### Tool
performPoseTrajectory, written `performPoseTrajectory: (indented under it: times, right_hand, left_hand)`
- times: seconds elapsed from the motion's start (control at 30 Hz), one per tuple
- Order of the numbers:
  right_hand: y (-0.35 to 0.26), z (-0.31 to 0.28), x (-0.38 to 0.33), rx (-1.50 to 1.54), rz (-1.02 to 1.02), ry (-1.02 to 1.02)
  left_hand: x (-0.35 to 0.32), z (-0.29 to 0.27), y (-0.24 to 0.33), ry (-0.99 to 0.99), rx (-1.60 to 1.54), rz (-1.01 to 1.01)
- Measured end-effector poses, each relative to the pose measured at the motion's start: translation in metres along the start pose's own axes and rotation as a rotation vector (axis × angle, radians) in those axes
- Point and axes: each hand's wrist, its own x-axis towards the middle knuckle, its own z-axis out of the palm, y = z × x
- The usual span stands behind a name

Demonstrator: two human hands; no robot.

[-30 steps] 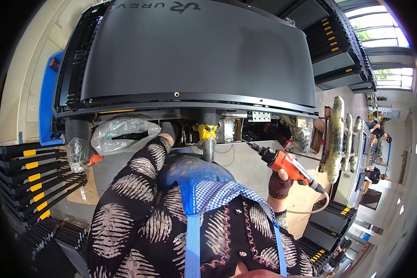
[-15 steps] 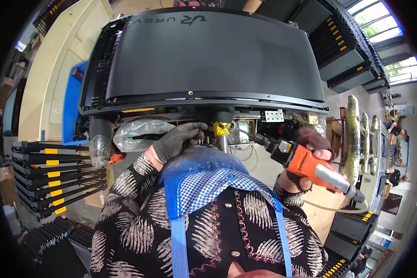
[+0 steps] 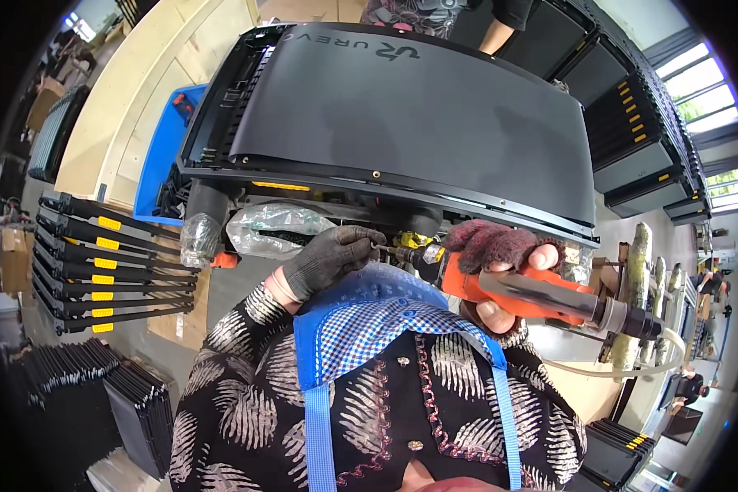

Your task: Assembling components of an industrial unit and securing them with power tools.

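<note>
- The orange power screwdriver (image 3: 517,291) lies just right of picture centre, its smooth plastic body running out to 4 o'clock into a dark metal barrel and a pale hose (image 3: 631,369).
- The right hand (image 3: 500,250), in a fuzzy maroon knit glove, has its fingers curled shut around the tool's body; bare fingertips show at the edge.
- The tool's tip points to 9 o'clock, meeting a small screw (image 3: 383,247) at the underside of the treadmill (image 3: 402,107).
- The left hand (image 3: 332,258), in a dark grey knit glove, has its fingers pinched closed at that screw, touching the tip.
- The treadmill is a wide, matte black slab with a glossy frame, filling 12 o'clock.
- A crinkled clear plastic bag (image 3: 275,230) hangs at 10 o'clock of the left hand.
- Black bars with yellow labels (image 3: 98,262) stack at 9 o'clock.
</note>
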Motion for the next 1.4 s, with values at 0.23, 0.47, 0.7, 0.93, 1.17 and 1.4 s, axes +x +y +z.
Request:
performPoseTrajectory:
  times: [0.23,0.47,0.7,0.93,1.17,1.4]
  right_hand:
    - [0.002,-0.012,-0.004,0.053,0.198,-0.006]
    - [0.011,-0.022,-0.001,0.082,0.28,0.057]
    - [0.045,-0.014,0.005,-0.07,0.132,0.09]
    - [0.091,-0.034,0.005,-0.513,0.067,-0.002]
    - [0.111,-0.037,0.04,-0.52,0.212,-0.088]
    - [0.158,-0.021,0.095,-0.458,0.644,-0.182]
  left_hand:
    - [0.001,0.01,0.011,0.015,0.132,-0.007]
    - [0.013,0.005,0.005,0.023,0.43,0.255]
    - [0.035,0.008,0.001,0.242,-0.572,-0.107]
    - [0.077,-0.021,-0.012,0.173,-0.624,0.131]
    - [0.076,-0.048,-0.004,0.448,0.358,0.412]
    - [0.063,-0.099,0.036,0.87,1.324,0.355]
